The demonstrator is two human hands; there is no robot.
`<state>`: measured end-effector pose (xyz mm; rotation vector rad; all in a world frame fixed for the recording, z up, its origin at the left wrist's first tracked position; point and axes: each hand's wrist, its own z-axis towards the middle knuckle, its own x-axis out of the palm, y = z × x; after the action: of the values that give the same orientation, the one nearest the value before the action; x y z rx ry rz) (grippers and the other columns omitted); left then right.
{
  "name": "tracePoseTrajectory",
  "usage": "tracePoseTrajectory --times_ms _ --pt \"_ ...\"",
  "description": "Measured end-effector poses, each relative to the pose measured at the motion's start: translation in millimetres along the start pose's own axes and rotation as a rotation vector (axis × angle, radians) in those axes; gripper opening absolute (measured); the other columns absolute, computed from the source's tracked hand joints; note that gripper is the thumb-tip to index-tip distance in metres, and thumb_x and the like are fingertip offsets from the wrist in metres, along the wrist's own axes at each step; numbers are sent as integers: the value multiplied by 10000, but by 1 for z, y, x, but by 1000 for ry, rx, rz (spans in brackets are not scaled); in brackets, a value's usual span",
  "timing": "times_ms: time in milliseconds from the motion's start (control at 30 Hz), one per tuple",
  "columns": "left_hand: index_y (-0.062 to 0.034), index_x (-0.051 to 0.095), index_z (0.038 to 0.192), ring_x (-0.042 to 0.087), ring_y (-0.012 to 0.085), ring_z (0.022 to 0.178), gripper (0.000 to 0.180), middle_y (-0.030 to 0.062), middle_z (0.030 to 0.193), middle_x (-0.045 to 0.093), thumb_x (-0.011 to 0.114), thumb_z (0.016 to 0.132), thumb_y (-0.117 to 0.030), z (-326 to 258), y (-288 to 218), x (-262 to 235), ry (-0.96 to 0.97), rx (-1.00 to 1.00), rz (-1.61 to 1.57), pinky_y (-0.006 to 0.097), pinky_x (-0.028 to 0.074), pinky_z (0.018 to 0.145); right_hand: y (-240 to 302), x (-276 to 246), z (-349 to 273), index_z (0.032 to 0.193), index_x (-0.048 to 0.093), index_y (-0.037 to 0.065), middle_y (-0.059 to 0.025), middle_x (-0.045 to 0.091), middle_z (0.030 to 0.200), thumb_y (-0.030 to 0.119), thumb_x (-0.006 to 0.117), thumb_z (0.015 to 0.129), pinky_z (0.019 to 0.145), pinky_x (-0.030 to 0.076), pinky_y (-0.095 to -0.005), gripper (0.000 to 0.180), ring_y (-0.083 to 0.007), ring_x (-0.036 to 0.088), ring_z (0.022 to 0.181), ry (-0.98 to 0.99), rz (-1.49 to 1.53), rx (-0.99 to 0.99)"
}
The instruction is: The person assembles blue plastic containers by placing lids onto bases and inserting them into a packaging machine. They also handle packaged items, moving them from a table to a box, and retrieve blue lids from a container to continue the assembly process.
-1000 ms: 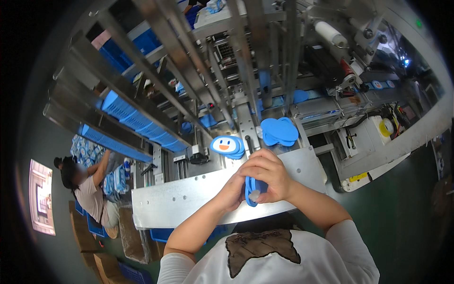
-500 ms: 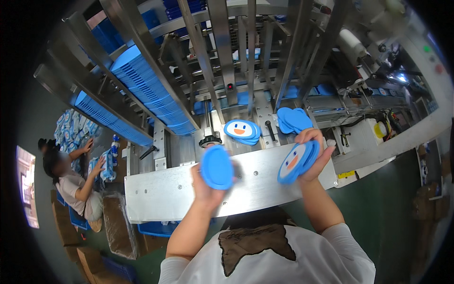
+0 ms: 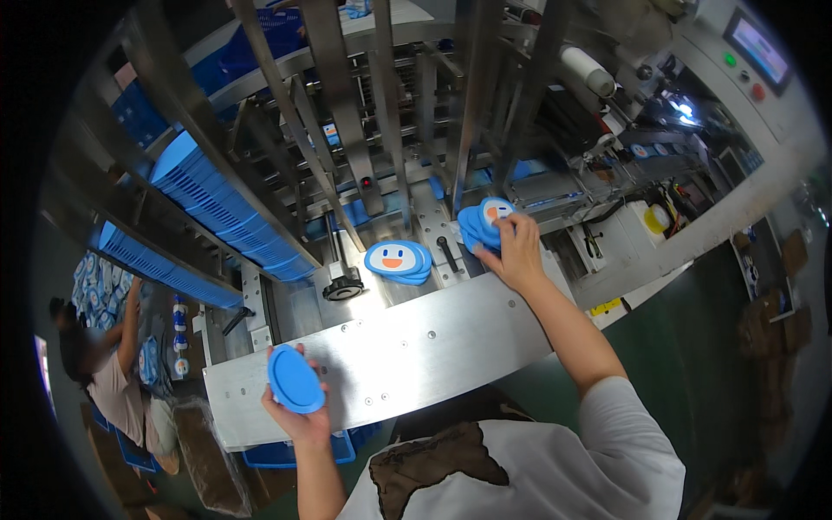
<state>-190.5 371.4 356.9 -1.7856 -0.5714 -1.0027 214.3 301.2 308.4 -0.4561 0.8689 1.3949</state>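
Note:
My left hand (image 3: 303, 418) holds a blue oval lid (image 3: 295, 380) above the near edge of the steel ledge, its rimmed side facing up. My fingers wrap round the lid from below; whether more lids lie under it, I cannot tell. Further right, my right hand (image 3: 517, 251) grips blue oval lids (image 3: 472, 227) with thumb and fingers, resting at the machine bed. The top one carries a white panel with a printed cartoon face, partly covered by my fingers. Between the hands, a small pile of face-printed lids (image 3: 397, 262) lies on the metal bed.
Slanted metal rails (image 3: 342, 113) rise in front of me. Tall stacks of blue lids (image 3: 217, 208) fill the racks at left. A black knob (image 3: 343, 289) and a lever (image 3: 447, 254) stick up from the bed. A person (image 3: 117, 381) works at far left beside heaped packs. A control panel (image 3: 752, 65) stands upper right.
My left hand has moved left and nearer with its lid. The right hand has carried its face-printed lids away from me, onto the right-hand pile. The view has shifted as well.

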Motion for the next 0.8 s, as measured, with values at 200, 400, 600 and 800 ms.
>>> tracePoseTrajectory --times_ms 200,400,600,800 --pt "-259 275 1422 578 297 984 588 188 1298 442 339 855 -402 -9 38 26 25 -170 42 457 568 653 7 -19 -12 1140 514 55 -145 468 1194 396 667 758 1016 230 -537 534 -332 422 1127 107 -3 -28" --pt "-256 166 1449 537 317 1062 647 210 1333 397 274 895 -574 -15 63 44 251 -350 28 493 527 787 85 -77 -2 1020 588 25 -121 562 1033 117 631 808 849 432 -347 235 -255 546 969 180 721 140" --pt "-150 117 1456 499 321 1118 708 218 1357 356 316 907 -551 -30 62 64 381 -432 160 490 513 833 156 -111 10 968 646 21 -106 581 918 19 624 801 711 488 -291 169 -222 596 832 348 933 18" --pt "-124 85 1463 485 311 1137 734 216 1345 355 362 910 -519 -40 59 65 447 -470 200 487 494 871 171 -113 18 961 636 28 -90 563 910 -34 622 746 674 486 -288 224 -206 577 807 285 774 -233"
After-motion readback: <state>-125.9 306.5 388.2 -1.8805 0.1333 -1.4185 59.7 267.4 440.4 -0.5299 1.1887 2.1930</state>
